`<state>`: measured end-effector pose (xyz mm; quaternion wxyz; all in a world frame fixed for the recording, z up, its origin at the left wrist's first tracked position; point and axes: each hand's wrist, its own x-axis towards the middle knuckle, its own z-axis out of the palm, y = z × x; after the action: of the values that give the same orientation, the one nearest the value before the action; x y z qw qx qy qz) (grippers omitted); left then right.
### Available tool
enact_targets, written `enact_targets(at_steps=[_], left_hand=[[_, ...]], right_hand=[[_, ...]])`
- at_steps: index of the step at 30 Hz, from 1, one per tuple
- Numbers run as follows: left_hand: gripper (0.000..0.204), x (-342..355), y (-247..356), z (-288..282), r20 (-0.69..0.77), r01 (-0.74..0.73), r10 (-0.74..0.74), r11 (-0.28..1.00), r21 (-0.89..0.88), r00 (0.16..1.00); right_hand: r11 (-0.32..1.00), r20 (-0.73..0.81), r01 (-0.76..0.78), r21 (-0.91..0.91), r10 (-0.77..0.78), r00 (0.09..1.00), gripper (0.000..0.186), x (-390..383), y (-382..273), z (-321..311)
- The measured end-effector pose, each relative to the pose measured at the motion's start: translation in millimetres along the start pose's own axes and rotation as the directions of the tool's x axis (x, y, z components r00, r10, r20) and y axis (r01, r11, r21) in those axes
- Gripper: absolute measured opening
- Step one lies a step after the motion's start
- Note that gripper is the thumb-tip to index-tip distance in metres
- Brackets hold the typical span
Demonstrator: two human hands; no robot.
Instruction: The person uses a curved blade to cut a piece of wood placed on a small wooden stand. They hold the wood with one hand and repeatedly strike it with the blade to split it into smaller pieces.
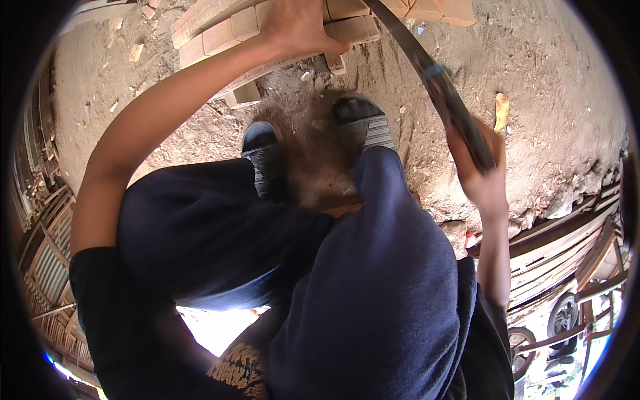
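Note:
My left hand (pixel 297 27) rests on a stack of pale wooden blocks (pixel 230 30) at the top of the view. Its thumb is spread out over the wood, and the top edge of the picture cuts off the other fingers. On the right, my right hand (pixel 480 163) is closed round the lower end of a long, narrow, dark tool (pixel 433 80) with a bluish band partway along. The tool slants up to the left and runs out of view near the blocks. Its far end is not visible, so its exact kind is unclear.
My sandalled feet (pixel 363 120) stand on dusty earth between my bent knees and the wood. A yellowish scrap (pixel 501 112) lies right of the tool. Wooden slats (pixel 560 260) and wheels (pixel 563 313) show at lower right, corrugated sheeting (pixel 57 253) at left.

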<state>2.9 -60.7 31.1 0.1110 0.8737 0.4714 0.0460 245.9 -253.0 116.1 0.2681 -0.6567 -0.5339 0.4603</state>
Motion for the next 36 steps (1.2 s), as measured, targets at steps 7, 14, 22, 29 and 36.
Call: enact_targets(at_steps=[7,14,22,29,36], left_hand=[[0.101,0.9,-1.2,1.9,-0.012,-0.046,0.045,0.999,-0.022,0.999],[0.101,-2.7,3.6,2.7,0.024,0.011,-0.011,1.000,0.027,1.000],[0.100,0.7,3.6,0.2,0.029,0.034,-0.035,0.999,0.042,0.999],[0.100,0.1,2.2,0.4,-0.072,-0.071,0.071,0.997,0.009,0.995],[0.101,-1.6,-2.0,4.8,-0.083,-0.066,0.067,0.998,0.020,0.994]], right_hand=[[0.996,-0.057,0.002,0.087,0.003,0.998,0.012,22.4,-13.2,13.0],[0.999,-0.060,-0.027,-0.017,0.026,0.998,0.010,-22.5,-8.8,-10.7],[0.999,-0.035,-0.003,0.050,0.005,0.999,0.011,17.2,-13.6,9.0],[0.998,-0.059,-0.005,0.065,0.009,0.998,0.012,-9.6,-3.4,-0.8],[1.000,-0.046,-0.005,-0.016,0.005,0.999,0.013,-25.2,7.6,-8.7]])
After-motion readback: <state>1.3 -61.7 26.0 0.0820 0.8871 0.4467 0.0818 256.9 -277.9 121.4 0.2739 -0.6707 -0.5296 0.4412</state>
